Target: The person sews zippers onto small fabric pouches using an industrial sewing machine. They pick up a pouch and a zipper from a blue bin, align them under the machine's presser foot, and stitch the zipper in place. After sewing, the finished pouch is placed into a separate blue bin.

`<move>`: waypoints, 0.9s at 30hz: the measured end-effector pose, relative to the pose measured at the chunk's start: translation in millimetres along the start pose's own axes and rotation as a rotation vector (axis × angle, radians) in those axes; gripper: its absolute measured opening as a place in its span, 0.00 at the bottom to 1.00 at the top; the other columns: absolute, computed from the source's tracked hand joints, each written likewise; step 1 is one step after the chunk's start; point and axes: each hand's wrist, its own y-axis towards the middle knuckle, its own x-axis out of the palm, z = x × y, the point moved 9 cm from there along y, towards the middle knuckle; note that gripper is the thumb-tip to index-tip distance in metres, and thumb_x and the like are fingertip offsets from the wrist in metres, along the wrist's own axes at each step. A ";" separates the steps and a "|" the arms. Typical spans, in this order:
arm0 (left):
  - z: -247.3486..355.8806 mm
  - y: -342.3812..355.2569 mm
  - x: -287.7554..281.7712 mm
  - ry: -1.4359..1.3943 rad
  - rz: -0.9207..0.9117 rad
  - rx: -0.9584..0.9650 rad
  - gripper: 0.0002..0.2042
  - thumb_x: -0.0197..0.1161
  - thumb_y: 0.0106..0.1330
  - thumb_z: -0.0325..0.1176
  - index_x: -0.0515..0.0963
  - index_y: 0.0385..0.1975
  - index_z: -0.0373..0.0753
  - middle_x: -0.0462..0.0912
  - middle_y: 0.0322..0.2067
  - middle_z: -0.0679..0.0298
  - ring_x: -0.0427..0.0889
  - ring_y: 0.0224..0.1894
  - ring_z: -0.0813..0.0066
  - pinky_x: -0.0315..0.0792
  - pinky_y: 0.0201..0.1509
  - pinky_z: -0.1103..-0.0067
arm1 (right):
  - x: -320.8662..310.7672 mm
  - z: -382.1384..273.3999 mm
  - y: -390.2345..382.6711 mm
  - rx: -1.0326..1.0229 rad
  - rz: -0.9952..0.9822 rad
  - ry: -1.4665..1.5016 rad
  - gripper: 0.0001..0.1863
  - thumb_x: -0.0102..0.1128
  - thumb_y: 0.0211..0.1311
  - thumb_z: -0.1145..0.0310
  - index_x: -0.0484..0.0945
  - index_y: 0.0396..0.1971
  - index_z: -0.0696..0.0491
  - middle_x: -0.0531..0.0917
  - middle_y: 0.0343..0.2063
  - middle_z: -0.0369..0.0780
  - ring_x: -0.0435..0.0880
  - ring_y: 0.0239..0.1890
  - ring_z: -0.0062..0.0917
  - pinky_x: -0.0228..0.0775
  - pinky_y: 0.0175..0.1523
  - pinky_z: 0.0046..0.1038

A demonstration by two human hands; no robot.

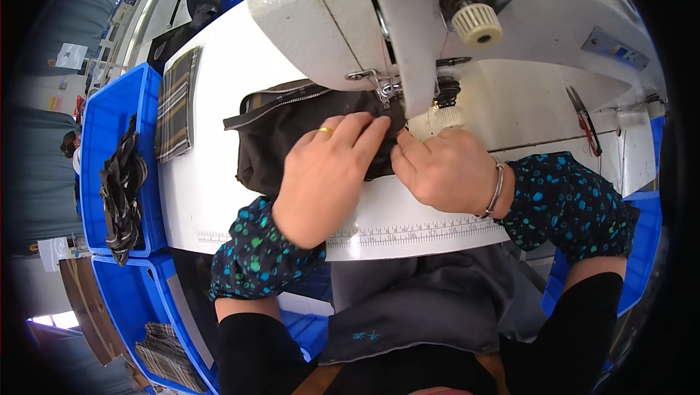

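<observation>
A dark brown-black fabric pouch (264, 150) with a metal zipper (284, 105) along its far side lies on the white sewing table. Its right end is at the presser foot (389, 92) of a white sewing machine (306, 19). My left hand (324, 169), with a ring on one finger, rests on the pouch, fingers stretched toward the presser foot. To the right of the needle, my right hand (448, 169) has its fingers curled and pinched on the pouch's right edge. The fingertips partly hide the fabric there.
Thread snips (585, 124) with red handles lie on the right. A folded plaid cloth (177, 107) sits at the table's left edge. Blue bins stand at the left, one (91, 169) with dark fabric, another (120, 300) with plaid pieces. A ruler strip (394, 237) runs along the front edge.
</observation>
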 end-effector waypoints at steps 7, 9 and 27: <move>-0.5 -1.9 -28.6 0.180 0.271 0.001 0.22 0.63 0.56 0.27 0.81 0.54 0.41 0.82 0.46 0.68 0.82 0.48 0.69 0.78 0.45 0.76 | 2.8 -1.7 1.3 0.016 -0.062 -0.016 0.12 0.63 0.47 0.68 0.84 0.27 0.62 0.88 0.33 0.57 0.86 0.20 0.26 0.73 0.22 0.27; 0.4 -1.6 -31.0 0.050 0.326 0.050 0.19 0.65 0.53 0.25 0.84 0.47 0.42 0.81 0.39 0.69 0.82 0.39 0.69 0.78 0.36 0.75 | 1.0 -2.1 2.0 0.011 -0.051 -0.006 0.11 0.63 0.47 0.68 0.83 0.27 0.61 0.88 0.32 0.55 0.85 0.20 0.25 0.73 0.22 0.27; -11.7 12.8 11.2 -0.021 0.074 0.034 0.21 0.70 0.47 0.28 0.87 0.45 0.43 0.84 0.36 0.66 0.83 0.29 0.64 0.78 0.30 0.74 | 1.6 -7.2 -5.1 0.023 -0.029 -0.005 0.11 0.63 0.45 0.69 0.84 0.25 0.61 0.87 0.34 0.57 0.84 0.19 0.24 0.71 0.21 0.27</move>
